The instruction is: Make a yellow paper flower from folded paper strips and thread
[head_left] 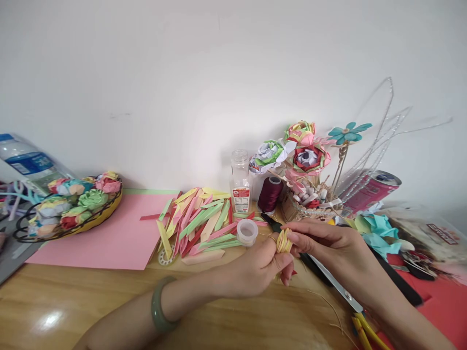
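My left hand point(260, 270) is closed around a small yellow folded-paper bundle point(283, 241), its layers stacked like a bud. The fingertips of my right hand point(324, 240) pinch the same bundle from the right. A bit of red paper shows just below my left fingers. Thin tan thread point(330, 306) trails on the table near my right forearm. Beneath the right wrist lie scissors point(337, 287) with yellow handles, partly hidden. Left of my hands are a pile of folded paper strips point(204, 218) in several colours and a small clear round cup point(247, 232).
A glass bottle point(241, 187), a purple thread spool point(270, 195) and paper flowers point(308, 158) in a pot stand by the wall. Pink paper sheets point(109, 233) and a flower-filled basket point(118, 199) lie left. A pink can point(372, 189) and a plastic bag point(419, 228) are right.
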`<state>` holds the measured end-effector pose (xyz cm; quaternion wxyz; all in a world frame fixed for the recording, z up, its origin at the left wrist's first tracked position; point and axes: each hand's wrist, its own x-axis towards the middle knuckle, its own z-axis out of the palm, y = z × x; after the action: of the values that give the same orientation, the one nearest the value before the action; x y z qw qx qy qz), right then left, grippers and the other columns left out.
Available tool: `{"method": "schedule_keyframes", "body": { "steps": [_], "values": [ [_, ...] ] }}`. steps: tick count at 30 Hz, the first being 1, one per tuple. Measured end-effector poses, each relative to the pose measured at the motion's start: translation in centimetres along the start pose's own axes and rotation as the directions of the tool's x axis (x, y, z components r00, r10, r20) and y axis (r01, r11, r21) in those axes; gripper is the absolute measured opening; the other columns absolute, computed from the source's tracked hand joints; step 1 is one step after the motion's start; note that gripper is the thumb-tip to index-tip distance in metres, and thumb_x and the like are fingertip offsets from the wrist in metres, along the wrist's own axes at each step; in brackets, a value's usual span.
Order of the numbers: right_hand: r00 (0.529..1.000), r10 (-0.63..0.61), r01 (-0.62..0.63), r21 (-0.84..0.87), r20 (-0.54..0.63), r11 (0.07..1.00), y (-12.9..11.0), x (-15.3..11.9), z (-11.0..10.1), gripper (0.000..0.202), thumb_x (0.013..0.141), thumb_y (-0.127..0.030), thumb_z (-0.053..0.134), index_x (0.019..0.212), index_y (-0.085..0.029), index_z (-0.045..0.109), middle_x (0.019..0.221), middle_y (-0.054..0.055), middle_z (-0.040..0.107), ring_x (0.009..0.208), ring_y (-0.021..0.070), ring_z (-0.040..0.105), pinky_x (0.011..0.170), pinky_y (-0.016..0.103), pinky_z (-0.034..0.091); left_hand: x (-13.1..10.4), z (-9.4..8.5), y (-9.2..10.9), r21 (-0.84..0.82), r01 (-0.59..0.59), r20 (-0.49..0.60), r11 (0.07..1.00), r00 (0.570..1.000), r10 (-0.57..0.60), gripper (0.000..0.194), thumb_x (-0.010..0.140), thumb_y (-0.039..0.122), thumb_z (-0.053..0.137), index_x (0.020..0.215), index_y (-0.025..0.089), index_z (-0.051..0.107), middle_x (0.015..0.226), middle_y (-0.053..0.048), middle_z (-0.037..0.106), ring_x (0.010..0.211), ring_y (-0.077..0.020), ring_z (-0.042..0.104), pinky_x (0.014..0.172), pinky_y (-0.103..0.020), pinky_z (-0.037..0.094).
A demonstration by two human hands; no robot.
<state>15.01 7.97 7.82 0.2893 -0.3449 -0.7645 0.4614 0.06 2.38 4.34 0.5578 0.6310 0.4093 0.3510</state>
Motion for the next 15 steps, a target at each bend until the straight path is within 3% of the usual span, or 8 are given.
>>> {"method": "schedule_keyframes", "body": {
  "steps": [7,15],
  "values": [
    [0.994,0.028,-0.036,0.071,0.108,0.997,-0.07,0.22,0.03,0.034,0.081,-0.048,0.052,0.088,-0.021,0.071,0.058,0.002,0.068,0.059,0.0175,0.064,0.063,0.029,0.048,-0.04,-0.03,0.12,0.026,-0.071,-0.023,0.997,0.997,0.071,0.022,0.092,0.026,0.023,0.076,0.018,0.035,0.074,-0.001,0.045,0.073,-0.0127,0.047,0.077,-0.031,0.040],
    [0.998,0.035,-0.037,0.054,0.043,0.998,-0.14,0.02,0.24,0.029,0.075,-0.049,0.061,0.084,-0.024,0.072,0.054,0.001,0.066,0.060,0.0193,0.065,0.065,0.030,0.051,-0.20,-0.12,0.25,0.030,-0.055,0.012,0.998,0.998,0.055,0.022,0.092,0.025,0.022,0.076,0.019,0.035,0.075,-0.001,0.044,0.072,-0.0119,0.047,0.076,-0.030,0.040]
  ]
}}
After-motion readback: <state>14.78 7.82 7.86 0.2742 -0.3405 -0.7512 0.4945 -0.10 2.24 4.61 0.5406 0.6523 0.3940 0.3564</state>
